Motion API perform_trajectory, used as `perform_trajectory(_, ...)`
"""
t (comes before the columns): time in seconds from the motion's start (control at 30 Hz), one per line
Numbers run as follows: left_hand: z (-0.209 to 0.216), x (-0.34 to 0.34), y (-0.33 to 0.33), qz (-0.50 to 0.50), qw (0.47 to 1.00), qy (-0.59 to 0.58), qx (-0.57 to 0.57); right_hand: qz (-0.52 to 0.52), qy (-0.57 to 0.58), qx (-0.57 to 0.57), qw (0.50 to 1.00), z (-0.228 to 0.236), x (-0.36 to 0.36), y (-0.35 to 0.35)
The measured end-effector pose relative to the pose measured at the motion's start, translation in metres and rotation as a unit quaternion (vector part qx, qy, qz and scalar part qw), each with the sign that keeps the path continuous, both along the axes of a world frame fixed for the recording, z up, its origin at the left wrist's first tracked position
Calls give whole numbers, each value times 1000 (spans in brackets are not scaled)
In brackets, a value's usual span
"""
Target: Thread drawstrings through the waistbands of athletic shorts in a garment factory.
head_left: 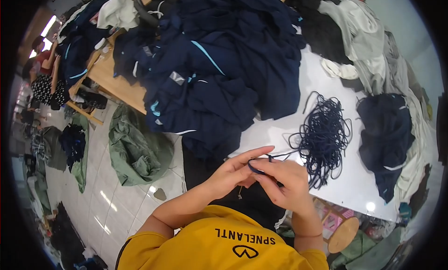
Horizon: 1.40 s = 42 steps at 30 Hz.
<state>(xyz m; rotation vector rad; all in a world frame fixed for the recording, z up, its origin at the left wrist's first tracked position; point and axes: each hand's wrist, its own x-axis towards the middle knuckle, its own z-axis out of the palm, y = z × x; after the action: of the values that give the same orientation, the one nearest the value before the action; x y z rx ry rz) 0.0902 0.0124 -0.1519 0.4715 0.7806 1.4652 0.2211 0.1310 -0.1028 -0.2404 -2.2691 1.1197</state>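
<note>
Table (346,190): white, bare surface showing along the near edge.
Clothes heap (224,60): navy, with light-blue and white strips, covering the left edge.
Navy garment (385,134): crumpled, lying toward the right edge.
Cord pile (324,141): dark blue, tangled, close to the near edge, between clothes heap and navy garment.
Right hand (290,181): at the near edge, fingers narrowed, pinching cord.
Left hand (233,174): just beside it, fingers narrowed on the same cord.
Cord loop (250,166): between both hands' fingertips; a strand runs toward the cord pile.

Passage: tabletop (353,176) between cord pile (323,141) and dark garment (385,134) | Obstacle: navy clothing heap (224,50)
</note>
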Motion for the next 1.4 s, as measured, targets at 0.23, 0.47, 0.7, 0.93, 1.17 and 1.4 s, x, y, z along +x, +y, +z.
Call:
perform_trajectory(0.23, -1, -89, -10, 372, 926, -14, 55, -66, -100, -249, 961, -35, 52, -15)
perform_trajectory(0.47, 9, -146, -12, 445, 883, 148, 30, -170, -192, -193, 947, -43, 102, -9)
perform_trajectory(0.7, -10, -175, -26, 505, 859, 83, 25, -403, -130, -9, 906, -64, 147, 26)
perform_trajectory(0.93, -19, -142, -22, 407, 896, 177, -22, -622, -33, 102, 776, -57, 201, 77)
perform_trajectory(1.17, -53, -20, 19, -47, 901, 429, 36, -551, 110, 79, 823, -20, 138, 79)
perform_trajectory(1.4, -43, 5, 57, -38, 999, 11, -2, 35, -137, -107, 984, -37, 43, 4)
